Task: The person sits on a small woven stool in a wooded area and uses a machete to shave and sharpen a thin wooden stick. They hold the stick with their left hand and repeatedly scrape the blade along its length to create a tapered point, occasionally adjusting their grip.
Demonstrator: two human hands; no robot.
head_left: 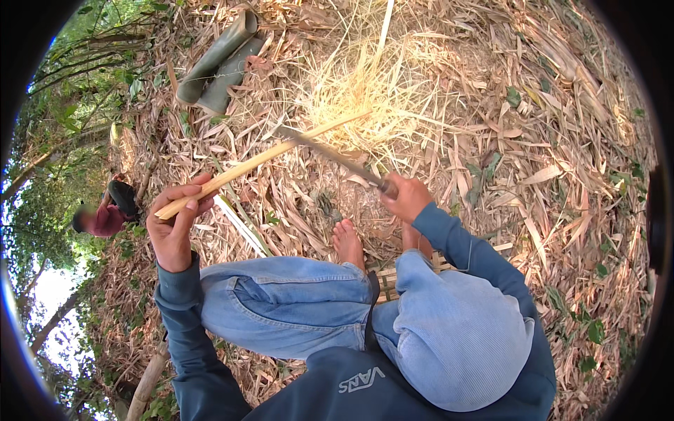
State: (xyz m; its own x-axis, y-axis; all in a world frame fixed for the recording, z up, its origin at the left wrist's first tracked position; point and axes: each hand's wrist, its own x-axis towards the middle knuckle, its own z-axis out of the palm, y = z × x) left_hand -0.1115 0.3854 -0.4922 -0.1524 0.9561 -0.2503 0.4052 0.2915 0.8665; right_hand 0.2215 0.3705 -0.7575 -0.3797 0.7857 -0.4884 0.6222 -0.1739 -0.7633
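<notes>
My left hand grips the near end of a long pale yellow bamboo strip, thumb on one side and fingers on the other. The strip slants up and to the right, its far end over a heap of thin pale shavings. In my right hand is the handle of a knife with a long, dull grey blade. Its blade points up and to the left, and the tip area crosses the strip near the middle; whether they touch I cannot tell.
Dark green rubber boots lie at the upper left. Dry bamboo leaves cover the ground. Pale split strips lie beside my left knee. My bare foot is below the knife. Another person sits far left, near a cut pole and greenery.
</notes>
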